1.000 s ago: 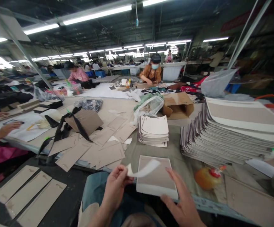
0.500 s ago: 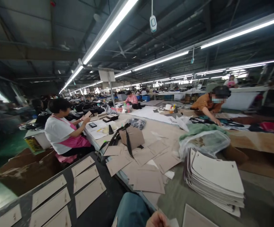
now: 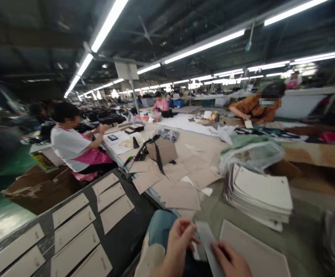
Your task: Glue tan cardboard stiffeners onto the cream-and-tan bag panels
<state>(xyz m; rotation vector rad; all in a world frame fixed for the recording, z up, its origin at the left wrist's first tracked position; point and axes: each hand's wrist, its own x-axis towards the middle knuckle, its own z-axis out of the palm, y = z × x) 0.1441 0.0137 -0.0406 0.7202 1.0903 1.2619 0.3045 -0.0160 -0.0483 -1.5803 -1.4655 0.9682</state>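
At the bottom of the head view, my right hand (image 3: 231, 260) pinches a long pale strip (image 3: 208, 246), perhaps paper or thin sheet. My left hand (image 3: 180, 243) is just left of the strip's upper end, fingers curled together; whether anything tiny is between them cannot be made out. Below my left hand a cream-coloured panel (image 3: 148, 258) lies over my blue-clad knee (image 3: 161, 223). Right of my hands, a pale flat panel (image 3: 255, 250) rests on the table. A tall stack of white panels (image 3: 262, 192) stands behind it.
Loose beige panels (image 3: 181, 196) are spread across the table ahead. Rows of panels (image 3: 75, 227) lie on a dark surface at left. A cardboard box (image 3: 40, 188) stands on the floor. One co-worker (image 3: 75, 142) sits at left; another (image 3: 255, 104) leans over the table at right.
The view has tilted down. My left hand has risen further into sight, and my right hand with the pale strip has come into view. The right co-worker now holds a small pale piece.
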